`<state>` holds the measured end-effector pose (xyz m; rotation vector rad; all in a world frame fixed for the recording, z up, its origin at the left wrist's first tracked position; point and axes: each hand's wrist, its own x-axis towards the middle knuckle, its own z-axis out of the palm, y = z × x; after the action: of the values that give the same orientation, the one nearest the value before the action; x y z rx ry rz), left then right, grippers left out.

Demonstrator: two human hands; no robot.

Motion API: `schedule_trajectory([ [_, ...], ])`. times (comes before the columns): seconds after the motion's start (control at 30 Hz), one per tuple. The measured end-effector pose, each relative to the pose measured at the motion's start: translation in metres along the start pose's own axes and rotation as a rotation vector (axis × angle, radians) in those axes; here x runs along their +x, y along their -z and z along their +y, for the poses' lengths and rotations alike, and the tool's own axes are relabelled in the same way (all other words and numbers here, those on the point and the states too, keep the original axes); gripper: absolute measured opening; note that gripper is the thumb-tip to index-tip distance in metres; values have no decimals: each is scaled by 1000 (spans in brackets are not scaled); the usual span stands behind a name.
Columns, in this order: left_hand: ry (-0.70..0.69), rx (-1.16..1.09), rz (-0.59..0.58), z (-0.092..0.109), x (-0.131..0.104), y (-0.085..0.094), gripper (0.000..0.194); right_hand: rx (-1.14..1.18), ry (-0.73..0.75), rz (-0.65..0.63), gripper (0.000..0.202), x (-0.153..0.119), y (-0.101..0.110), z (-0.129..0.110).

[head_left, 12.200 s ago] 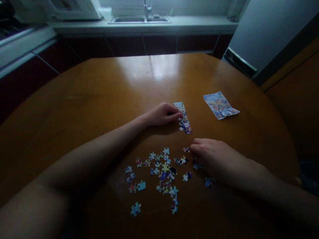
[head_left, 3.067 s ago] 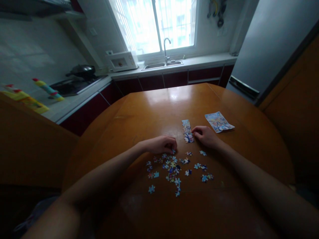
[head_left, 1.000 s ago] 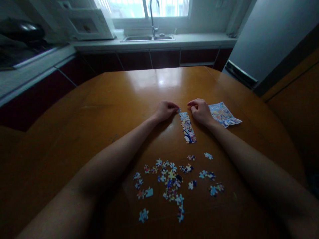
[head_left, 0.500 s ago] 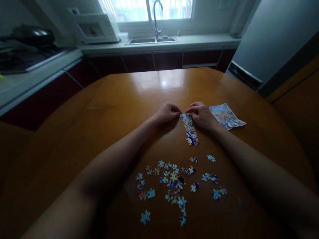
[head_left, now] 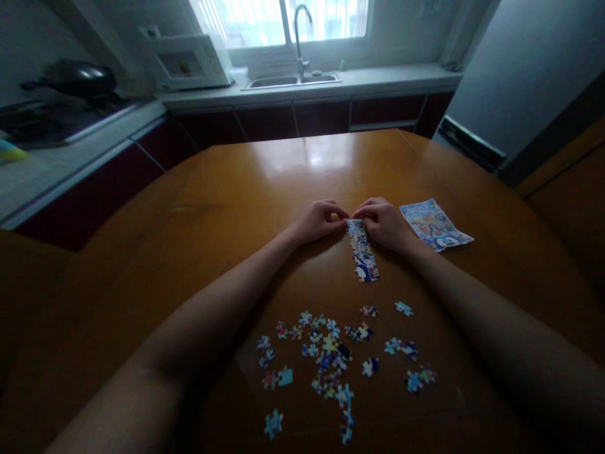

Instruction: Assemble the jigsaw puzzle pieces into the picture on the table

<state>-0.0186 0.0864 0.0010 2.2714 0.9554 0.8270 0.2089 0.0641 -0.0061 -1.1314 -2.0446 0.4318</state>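
Observation:
A joined strip of jigsaw puzzle (head_left: 363, 255) lies flat on the wooden table, its long side running away from me. At its far left corner my left hand (head_left: 322, 221) is closed, thumb and fingertips pinched against the edge. My right hand (head_left: 382, 221) curls over the far right corner, with its fingertips pressed to the strip and almost meeting the left ones. The fingers hide the strip's far end. Loose jigsaw pieces (head_left: 328, 343) are scattered nearer to me, between my forearms.
A picture sheet (head_left: 435, 224) with a bent corner lies right of my right hand. The wooden table (head_left: 198, 189) reaches to a counter with a sink (head_left: 274, 82), a microwave (head_left: 191, 63) and a black pan (head_left: 80, 77). A fridge (head_left: 529, 82) stands at right.
My left fingertips have shifted slightly right, closer to my right hand at the strip's far end. The whole view has moved a little; the loose pieces lie as before.

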Motion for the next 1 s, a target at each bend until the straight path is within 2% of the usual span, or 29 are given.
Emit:
schedule_trajectory([
  [0.23, -3, 16, 28, -1, -5, -4, 11, -6, 49, -68, 34, 0, -4, 5],
  [0.43, 12, -53, 34, -1, -8, -4, 11, 12, 54, -70, 34, 0, -4, 7],
  [0.63, 29, -26, 70, -1, -7, -5, 12, 11, 34, -80, 32, 0, -4, 7],
  [0.9, 0, -6, 40, 1, -7, -3, 11, 23, 31, -75, 32, 0, -4, 7],
  [1.0, -11, 24, 95, -1, -5, -2, 14, 16, 43, -67, 32, 0, -4, 8],
])
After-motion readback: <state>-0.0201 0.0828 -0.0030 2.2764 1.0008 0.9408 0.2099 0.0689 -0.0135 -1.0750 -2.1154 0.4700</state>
